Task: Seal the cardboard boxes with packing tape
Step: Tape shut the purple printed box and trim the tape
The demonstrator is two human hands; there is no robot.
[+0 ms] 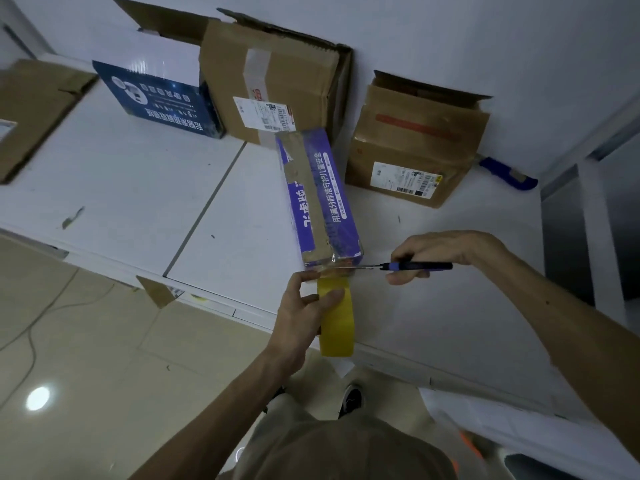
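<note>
**Tape cut at near end of purple box**

- Surface (121, 188): white, smooth, flat panels with a seam.
- Back row against the wall: tall brown corrugated box (277, 81), flaps up, old tape strip down its face. Glossy blue printed box (156, 98) beside it. Squat, creased brown box (415, 147) to the right.
- Purple box (325, 199): long, narrow, glossy print, a raw cardboard strip torn along the top. Lies near the surface's front edge.
- Tape roll (337, 323): yellow, smooth, held on edge just below the box's near end.
- Left hand (301, 313): wrapped round the roll.
- Right hand (440, 251): clenched on a slim blue-black cutting tool (422, 266), metal tip at the box end.
</note>
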